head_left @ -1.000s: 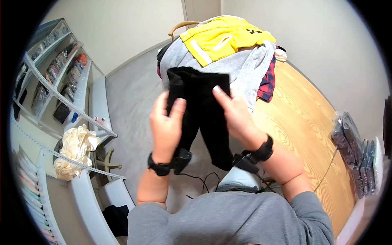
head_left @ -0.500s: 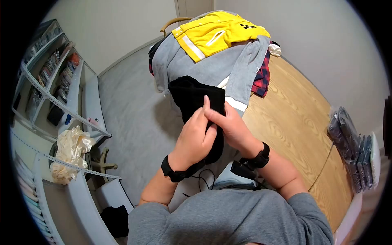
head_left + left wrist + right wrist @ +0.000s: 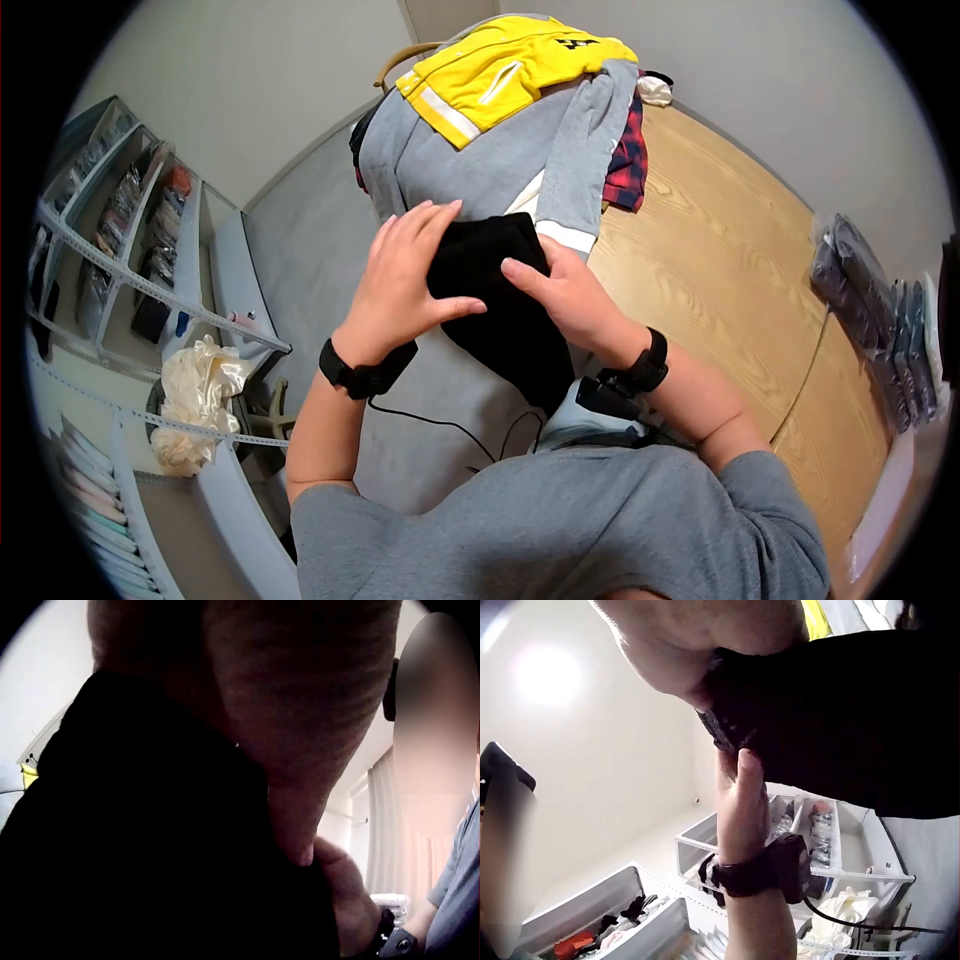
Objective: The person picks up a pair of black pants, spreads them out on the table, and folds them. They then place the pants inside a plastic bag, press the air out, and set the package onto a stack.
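Note:
A black garment [image 3: 505,275] hangs in front of the person's lap, its upper part bunched or folded between the hands. The left hand [image 3: 395,280] lies at its left edge, fingers spread and fairly straight, thumb across the front. The right hand [image 3: 580,300] grips the right edge, thumb on top and fingers behind. In the left wrist view, dark cloth [image 3: 150,840] fills much of the picture below the left hand [image 3: 292,697]. The right wrist view has the cloth [image 3: 840,720] stretching from the right hand [image 3: 720,630], with the left hand [image 3: 742,806] touching its edge.
A yellow garment [image 3: 480,80] lies on a grey one [image 3: 450,150] at the back, beside red-checked cloth [image 3: 627,165]. A wooden table [image 3: 700,250] is on the right, with bagged dark items [image 3: 865,290] beyond. Shelves [image 3: 130,285] and cream satin cloth [image 3: 200,400] are at left.
The left hand has moved away from the right hand to the garment's left edge, its fingers now spread. The garment's upper part is more compact, and the head view has shifted.

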`<action>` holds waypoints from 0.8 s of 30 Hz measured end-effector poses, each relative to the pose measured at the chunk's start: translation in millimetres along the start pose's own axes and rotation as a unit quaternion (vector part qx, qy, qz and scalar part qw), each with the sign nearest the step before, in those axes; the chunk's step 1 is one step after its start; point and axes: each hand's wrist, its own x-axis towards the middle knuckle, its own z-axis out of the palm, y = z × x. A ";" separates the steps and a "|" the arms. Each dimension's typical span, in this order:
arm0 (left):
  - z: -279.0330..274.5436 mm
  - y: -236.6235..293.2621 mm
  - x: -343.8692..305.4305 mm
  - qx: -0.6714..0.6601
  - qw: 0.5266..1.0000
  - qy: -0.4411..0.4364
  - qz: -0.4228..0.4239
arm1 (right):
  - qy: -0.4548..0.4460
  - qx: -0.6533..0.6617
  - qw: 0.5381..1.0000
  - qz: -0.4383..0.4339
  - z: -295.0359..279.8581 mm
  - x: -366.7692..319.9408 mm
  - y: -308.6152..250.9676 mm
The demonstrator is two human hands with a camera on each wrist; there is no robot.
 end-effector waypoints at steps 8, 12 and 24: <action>-7.7 5.3 39.4 -0.090 0.986 -0.114 -0.079 | -0.030 -0.133 0.989 -0.061 -31.7 7.0 -17.6; -38.4 13.3 67.9 -0.112 0.984 -0.106 -0.094 | -0.050 -0.171 0.982 -0.060 -57.3 -6.7 -20.6; -176.0 8.6 95.1 0.011 0.995 -0.038 -0.090 | -0.003 -0.229 0.973 -0.016 -84.8 -50.3 72.4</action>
